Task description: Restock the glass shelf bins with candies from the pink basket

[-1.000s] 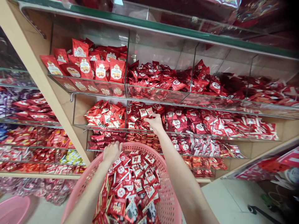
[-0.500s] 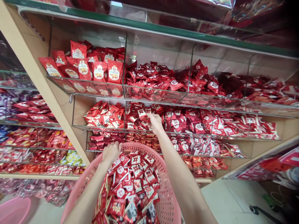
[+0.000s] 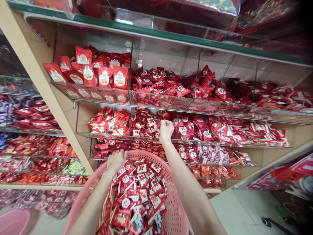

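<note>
Two hands: right hand, fingers curled nearly closed beside the red packets in a shelf bin; whether one is pinched, I cannot tell; left hand hooked over the rim of the pink basket
Heaped packets: inside the basket, below that bin
Spill risk: slack left fingers could let the load tip; catching the clear front lip might cost a packet
Room: tight beneath the upper shelf; freer over the basket

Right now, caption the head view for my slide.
Left hand on a pink perforated basket's rim, right hand at shelved red-and-white packets.
</note>
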`<state>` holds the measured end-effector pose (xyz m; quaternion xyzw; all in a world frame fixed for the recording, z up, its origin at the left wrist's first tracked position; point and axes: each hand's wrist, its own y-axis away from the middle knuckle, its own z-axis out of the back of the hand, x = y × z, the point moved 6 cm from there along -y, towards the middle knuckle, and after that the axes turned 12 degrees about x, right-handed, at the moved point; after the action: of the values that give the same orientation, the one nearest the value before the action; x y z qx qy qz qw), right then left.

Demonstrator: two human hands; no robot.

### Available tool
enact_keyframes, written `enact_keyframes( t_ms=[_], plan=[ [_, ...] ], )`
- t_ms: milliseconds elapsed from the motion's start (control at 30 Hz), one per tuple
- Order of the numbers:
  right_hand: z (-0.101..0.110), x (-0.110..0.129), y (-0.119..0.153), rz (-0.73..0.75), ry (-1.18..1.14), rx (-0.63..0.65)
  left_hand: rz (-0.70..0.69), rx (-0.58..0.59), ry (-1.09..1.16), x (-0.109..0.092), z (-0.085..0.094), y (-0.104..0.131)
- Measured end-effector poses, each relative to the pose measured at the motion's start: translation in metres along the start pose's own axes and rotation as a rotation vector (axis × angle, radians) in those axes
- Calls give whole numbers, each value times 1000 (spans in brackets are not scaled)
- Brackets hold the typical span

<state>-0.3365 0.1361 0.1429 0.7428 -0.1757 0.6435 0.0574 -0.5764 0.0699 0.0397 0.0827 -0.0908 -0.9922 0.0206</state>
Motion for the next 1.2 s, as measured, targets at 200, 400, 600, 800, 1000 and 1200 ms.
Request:
enact_keyframes(
  t_ms=[200,400,600,800,1000,1200],
  plan=[
    [5,18,32,221,-149,142,8,4,-25,-1,1,2],
    [16,-6,100,431,444,510,7,3,-34,-2,0,1],
    [17,-74,120,477,943,751,4,-10,-28,-1,-1,1],
    [12,-90,125,599,1144,942,-4,-24,-11,0,0,1],
    [12,-67,127,673,1026,955,4,-29,-8,-1,0,2],
    [-11,19,91,796,896,654,12,-18,-15,-2,1,5]
  ],
)
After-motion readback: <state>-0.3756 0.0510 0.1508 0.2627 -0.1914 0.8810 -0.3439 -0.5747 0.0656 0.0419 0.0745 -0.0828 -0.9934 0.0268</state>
